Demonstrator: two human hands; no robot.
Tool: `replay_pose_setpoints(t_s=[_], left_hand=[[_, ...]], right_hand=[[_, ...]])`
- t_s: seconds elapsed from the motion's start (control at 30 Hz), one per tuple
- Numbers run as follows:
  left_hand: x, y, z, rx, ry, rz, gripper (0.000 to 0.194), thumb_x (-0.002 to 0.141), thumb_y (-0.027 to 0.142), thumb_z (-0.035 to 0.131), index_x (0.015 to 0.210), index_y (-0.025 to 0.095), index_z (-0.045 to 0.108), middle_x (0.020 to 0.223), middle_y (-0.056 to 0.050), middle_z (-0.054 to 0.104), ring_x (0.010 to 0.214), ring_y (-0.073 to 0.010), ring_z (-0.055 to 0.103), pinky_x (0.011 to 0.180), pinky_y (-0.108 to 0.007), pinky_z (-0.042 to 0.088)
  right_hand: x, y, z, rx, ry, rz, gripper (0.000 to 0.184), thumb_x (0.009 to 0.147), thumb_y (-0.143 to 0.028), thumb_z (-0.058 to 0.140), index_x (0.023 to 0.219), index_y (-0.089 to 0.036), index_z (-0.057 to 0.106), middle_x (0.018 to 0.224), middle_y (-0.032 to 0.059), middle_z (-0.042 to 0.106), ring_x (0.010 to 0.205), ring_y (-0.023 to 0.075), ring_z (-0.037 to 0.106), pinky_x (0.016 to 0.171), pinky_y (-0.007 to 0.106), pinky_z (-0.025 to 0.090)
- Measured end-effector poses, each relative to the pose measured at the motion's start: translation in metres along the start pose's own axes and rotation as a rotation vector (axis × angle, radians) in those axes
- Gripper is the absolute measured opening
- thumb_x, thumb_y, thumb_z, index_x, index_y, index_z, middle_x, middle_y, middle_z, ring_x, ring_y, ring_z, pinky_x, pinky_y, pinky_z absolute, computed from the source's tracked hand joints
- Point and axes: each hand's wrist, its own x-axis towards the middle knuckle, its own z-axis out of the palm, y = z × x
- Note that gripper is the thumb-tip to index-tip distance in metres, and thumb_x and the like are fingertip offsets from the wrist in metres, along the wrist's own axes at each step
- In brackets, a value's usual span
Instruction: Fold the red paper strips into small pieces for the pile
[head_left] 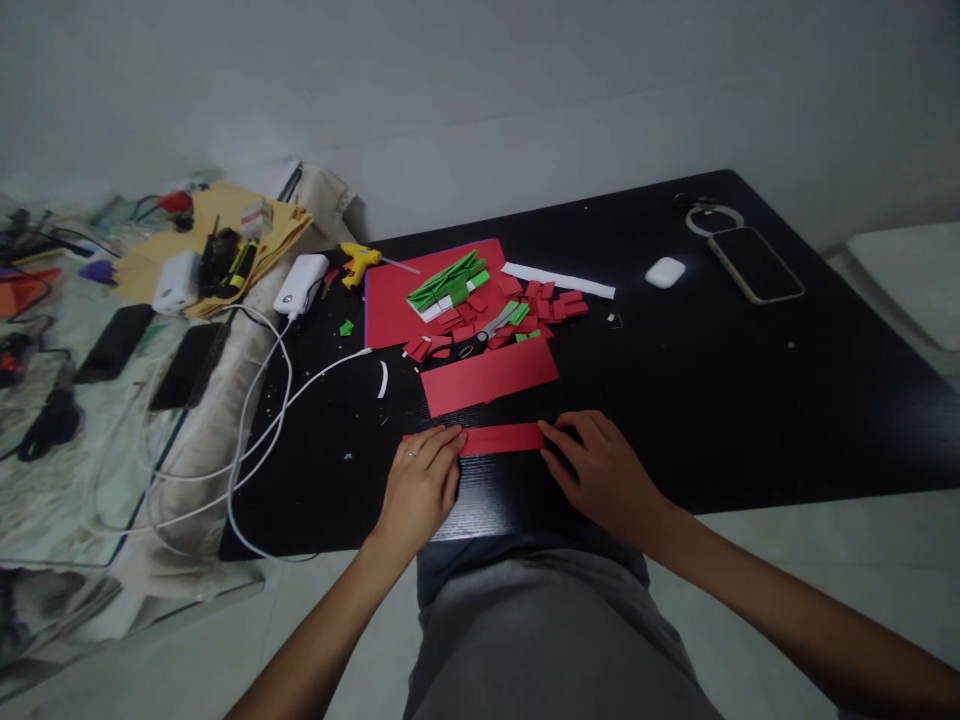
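Observation:
A narrow red paper strip point(501, 438) lies near the front edge of the black table point(712, 400). My left hand point(420, 485) rests on its left end with fingers flat and together. My right hand point(596, 470) presses its right end, fingers stretched out. Just beyond the strip lies a larger red paper piece point(491, 378). Farther back, black-handled scissors point(480, 338) sit among several small red paper rectangles point(555, 302) and folded green paper point(448, 282) on a red sheet point(390, 300).
A yellow glue gun point(358, 262), a white power bank point(301, 283) with white cables point(262, 420), a white paper strip point(559, 280), an earbud case point(665, 272) and a phone point(754, 263) lie on the table. A cluttered glass side table point(75, 420) stands at left.

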Motion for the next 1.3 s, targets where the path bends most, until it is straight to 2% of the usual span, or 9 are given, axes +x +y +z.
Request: replay_pose_setpoints(t_s=[0.17,0.37,0.47,0.57,0.67,0.77,0.83,1.03,1.3], left_hand=[[0.007,0.0,-0.004,-0.046,-0.004,-0.022,0.028,0.099,0.014,0.054,0.123,0.019,0.067,0.124,-0.01,0.072,0.116,-0.0271,0.064,0.102,-0.046,0.049],[0.023,-0.005,-0.014,-0.097,-0.085,-0.056,0.015,0.102,0.024,0.056,0.11,0.02,0.068,0.114,-0.008,0.071,0.108,-0.0245,0.064,0.096,-0.043,0.049],[0.029,-0.009,-0.018,-0.125,-0.148,-0.083,0.014,0.101,0.025,0.059,0.113,0.02,0.065,0.112,-0.007,0.07,0.105,-0.0249,0.063,0.094,-0.043,0.049],[0.034,-0.013,-0.02,-0.139,-0.191,-0.104,0.022,0.097,0.023,0.064,0.119,0.021,0.063,0.114,-0.008,0.068,0.105,-0.0256,0.062,0.092,-0.043,0.049],[0.039,-0.014,-0.021,-0.12,-0.223,-0.109,0.022,0.094,0.021,0.068,0.116,0.021,0.064,0.111,-0.007,0.067,0.101,-0.0261,0.061,0.089,-0.042,0.049],[0.04,-0.011,-0.022,-0.08,-0.206,-0.057,0.011,0.097,0.019,0.064,0.107,0.021,0.066,0.102,-0.006,0.066,0.095,-0.0251,0.059,0.085,-0.041,0.048],[0.038,-0.009,-0.022,-0.051,-0.186,-0.002,0.009,0.101,0.02,0.057,0.104,0.02,0.065,0.098,-0.006,0.065,0.091,-0.0241,0.059,0.082,-0.04,0.048],[0.023,-0.007,-0.02,0.014,-0.141,0.117,0.021,0.102,0.013,0.049,0.116,0.017,0.064,0.104,-0.009,0.07,0.097,-0.0249,0.063,0.084,-0.041,0.05],[0.011,-0.016,-0.023,-0.013,-0.129,0.114,0.033,0.101,0.011,0.048,0.127,0.021,0.067,0.11,-0.01,0.072,0.101,-0.0251,0.067,0.086,-0.043,0.056]], right_hand=[[0.004,0.006,-0.001,0.11,0.019,0.055,0.027,0.1,-0.024,0.059,0.118,-0.009,0.071,0.109,0.0172,0.067,0.1,0.0289,0.063,0.088,0.046,0.057],[0.024,0.002,0.007,0.264,-0.05,0.075,0.034,0.098,-0.02,0.059,0.132,-0.016,0.063,0.121,0.0138,0.071,0.111,0.0292,0.064,0.098,0.05,0.055],[0.032,-0.002,0.014,0.271,-0.097,0.071,0.035,0.096,-0.014,0.06,0.131,-0.014,0.063,0.119,0.013,0.073,0.11,0.0299,0.063,0.097,0.05,0.053],[0.038,-0.006,0.018,0.263,-0.137,0.078,0.036,0.094,-0.012,0.063,0.13,-0.011,0.064,0.114,0.0136,0.073,0.106,0.0301,0.062,0.093,0.048,0.053],[0.041,-0.008,0.017,0.243,-0.17,0.07,0.03,0.093,-0.011,0.064,0.122,-0.012,0.068,0.108,0.0131,0.071,0.101,0.0293,0.06,0.089,0.045,0.051],[0.042,-0.009,0.014,0.204,-0.179,0.016,0.017,0.094,-0.01,0.062,0.107,-0.015,0.072,0.101,0.0114,0.069,0.096,0.0273,0.058,0.084,0.041,0.048],[0.04,-0.009,0.013,0.169,-0.179,-0.041,0.016,0.095,-0.008,0.059,0.102,-0.015,0.072,0.1,0.0109,0.067,0.092,0.0255,0.058,0.081,0.039,0.046],[0.03,-0.005,0.016,0.114,-0.167,-0.194,0.026,0.094,-0.001,0.053,0.11,-0.012,0.07,0.107,0.0118,0.068,0.093,0.0244,0.056,0.083,0.038,0.045],[0.03,0.001,0.011,0.123,-0.18,-0.239,0.032,0.095,-0.001,0.049,0.113,-0.013,0.073,0.109,0.012,0.071,0.095,0.0247,0.06,0.082,0.04,0.051]])
